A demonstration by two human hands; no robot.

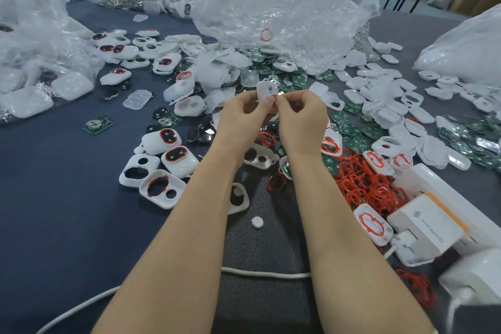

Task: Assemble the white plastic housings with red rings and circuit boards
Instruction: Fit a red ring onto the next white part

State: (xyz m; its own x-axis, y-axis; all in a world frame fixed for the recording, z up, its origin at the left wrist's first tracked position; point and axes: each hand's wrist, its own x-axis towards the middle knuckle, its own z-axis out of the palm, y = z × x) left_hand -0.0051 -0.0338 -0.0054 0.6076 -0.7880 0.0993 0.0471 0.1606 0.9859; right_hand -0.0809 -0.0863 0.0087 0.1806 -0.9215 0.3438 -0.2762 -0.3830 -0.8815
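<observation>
My left hand (242, 114) and my right hand (303, 116) meet above the middle of the table, both pinching one white plastic housing (266, 90) held upright. A bit of red ring (274, 97) shows at its lower edge between my fingertips. Loose red rings (363, 184) lie in a heap to the right of my right forearm. Green circuit boards (349, 127) are scattered behind and right of my hands. Housings with red rings fitted (173, 153) sit left of my left forearm.
Crumpled clear plastic bags (271, 8) pile up at the back and at the left (32, 49). White chargers and a power strip (433, 222) sit at the right edge. A white cable (265, 274) crosses under my forearms. A lone circuit board (99, 123) lies at the left.
</observation>
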